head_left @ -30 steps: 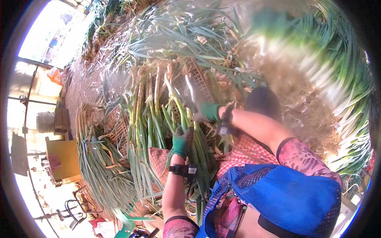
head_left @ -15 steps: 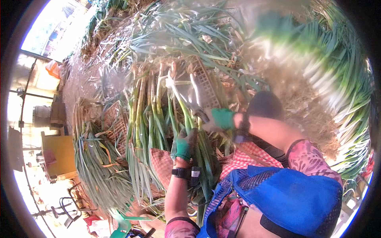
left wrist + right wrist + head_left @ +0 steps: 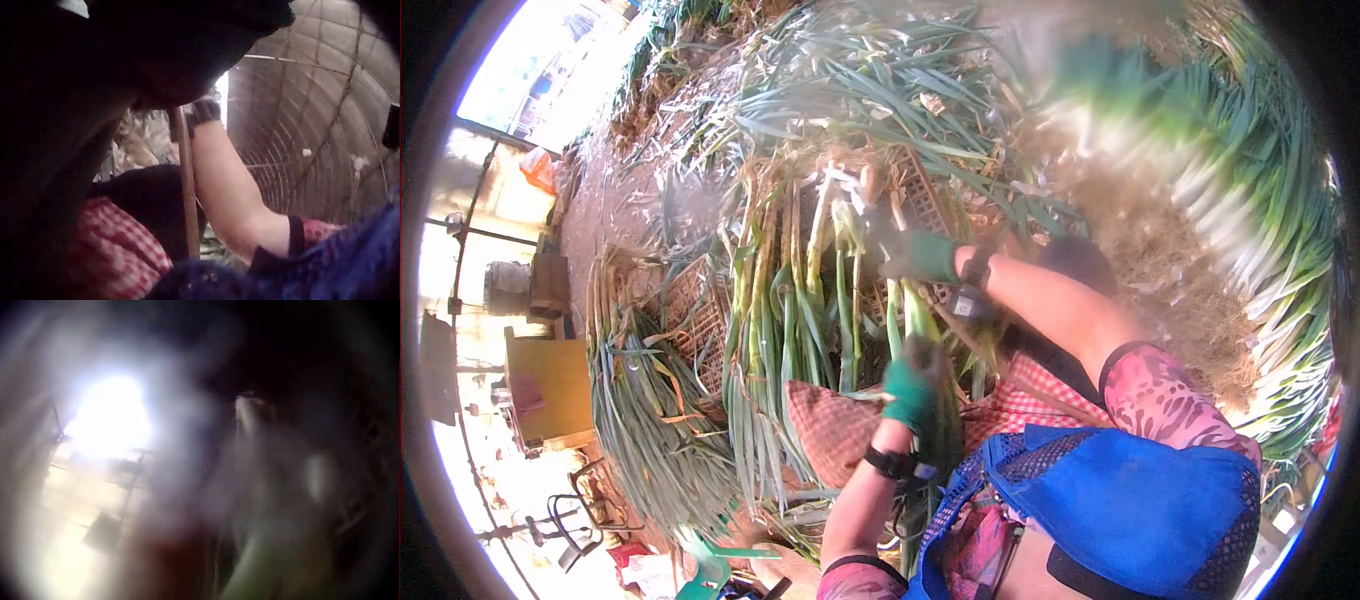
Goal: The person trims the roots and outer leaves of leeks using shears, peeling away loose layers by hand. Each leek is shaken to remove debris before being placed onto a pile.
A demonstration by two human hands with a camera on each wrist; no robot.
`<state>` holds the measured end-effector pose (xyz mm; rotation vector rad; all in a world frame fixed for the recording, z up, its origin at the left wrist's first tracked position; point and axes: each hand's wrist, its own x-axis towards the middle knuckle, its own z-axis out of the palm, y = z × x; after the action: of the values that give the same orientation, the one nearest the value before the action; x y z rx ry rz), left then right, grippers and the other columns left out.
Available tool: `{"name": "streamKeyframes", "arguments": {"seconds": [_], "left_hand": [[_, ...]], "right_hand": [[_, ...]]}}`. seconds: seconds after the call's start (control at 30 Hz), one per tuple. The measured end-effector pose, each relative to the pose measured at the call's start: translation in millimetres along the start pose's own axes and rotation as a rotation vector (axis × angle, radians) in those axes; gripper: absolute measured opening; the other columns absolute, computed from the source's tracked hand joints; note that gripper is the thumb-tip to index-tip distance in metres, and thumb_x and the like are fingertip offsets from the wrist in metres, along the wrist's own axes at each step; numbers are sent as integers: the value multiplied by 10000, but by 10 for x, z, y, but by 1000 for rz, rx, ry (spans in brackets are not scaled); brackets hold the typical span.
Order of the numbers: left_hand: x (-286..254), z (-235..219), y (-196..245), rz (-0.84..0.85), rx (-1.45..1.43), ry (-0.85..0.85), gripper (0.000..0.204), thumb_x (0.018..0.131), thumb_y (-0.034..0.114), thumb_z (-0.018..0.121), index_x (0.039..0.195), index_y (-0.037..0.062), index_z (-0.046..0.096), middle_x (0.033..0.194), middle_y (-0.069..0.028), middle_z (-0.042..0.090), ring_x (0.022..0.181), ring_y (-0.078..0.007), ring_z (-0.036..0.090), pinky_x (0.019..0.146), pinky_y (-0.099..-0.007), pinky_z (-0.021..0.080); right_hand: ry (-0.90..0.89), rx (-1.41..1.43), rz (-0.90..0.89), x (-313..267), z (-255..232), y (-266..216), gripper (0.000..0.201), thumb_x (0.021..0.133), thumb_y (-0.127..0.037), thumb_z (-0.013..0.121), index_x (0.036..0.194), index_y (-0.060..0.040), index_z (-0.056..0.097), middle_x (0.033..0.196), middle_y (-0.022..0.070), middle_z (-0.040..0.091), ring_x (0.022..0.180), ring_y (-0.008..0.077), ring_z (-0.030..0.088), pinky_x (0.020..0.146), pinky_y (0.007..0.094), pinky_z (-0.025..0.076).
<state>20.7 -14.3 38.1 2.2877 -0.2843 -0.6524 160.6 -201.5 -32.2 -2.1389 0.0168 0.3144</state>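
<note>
In the head view, my left hand (image 3: 912, 385), in a green glove with grey fingers, grips the leafy part of long green onions (image 3: 916, 318) in my lap. My right hand (image 3: 920, 257), gloved the same way, is farther forward, its blurred fingers by the pale stems. I cannot tell whether they pinch a stem. A stem with loosened pale skin (image 3: 847, 225) lies just left of these fingers, on a row of green onions (image 3: 770, 260) with roots pointing forward. The right wrist view is blurred, with a pale green stem (image 3: 256, 569) low in it.
Plastic crates (image 3: 925, 200) lie ahead under the onions. A second bundle (image 3: 650, 400) rests at left, and a long curved row (image 3: 1250, 220) at right. Leaf scraps (image 3: 880, 80) cover the ground in front. A checked cloth (image 3: 1040, 390) and a wooden stick (image 3: 187, 187) are by my lap.
My left hand has moved right and back toward my body, onto other onions. My right hand has shifted slightly left and forward. The stem with loosened skin now lies apart from my left hand.
</note>
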Motion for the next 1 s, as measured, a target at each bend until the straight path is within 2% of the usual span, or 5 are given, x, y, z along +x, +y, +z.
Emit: {"name": "streamKeyframes", "arguments": {"seconds": [0.3,0.5,0.7,0.83,1.0], "left_hand": [[422,-673,-510,-60,-976,-264,311,946,241,623,1140,0,593,964,-102,678,824,-196,647,748,-338,539],[1604,-966,-1149,6,886,481,258,884,211,633,1129,141,593,1157,-107,635,1068,-306,605,898,-431,504],[1763,-880,-1240,-128,1141,389,195,950,216,489,1066,149,630,1077,-51,665,1073,-250,615,864,-437,485],[1787,-1354,-1898,-204,1116,398,198,937,248,521,1066,180,655,1066,-72,683,999,-275,665,853,-486,505],[1538,-2249,-1319,-515,912,443,412,722,374,774,1051,158,654,1021,-113,698,932,-308,686,750,-417,545]], "right_hand": [[-42,988,-57,-432,-156,4,296,845,-282,705,793,2,642,585,54,588,419,129,548,396,240,490],[95,957,-81,-852,-474,-811,344,819,-175,739,1087,-5,607,725,42,618,545,127,596,488,260,520],[30,841,155,-841,-510,-483,430,801,-149,742,1170,33,618,934,65,664,848,139,613,808,290,498],[128,801,69,-734,-421,-345,372,744,-245,764,1009,4,683,771,46,653,666,112,571,603,301,489],[107,695,128,-778,-471,-567,391,749,-229,763,1026,27,661,817,41,648,718,121,566,652,311,492]]}}
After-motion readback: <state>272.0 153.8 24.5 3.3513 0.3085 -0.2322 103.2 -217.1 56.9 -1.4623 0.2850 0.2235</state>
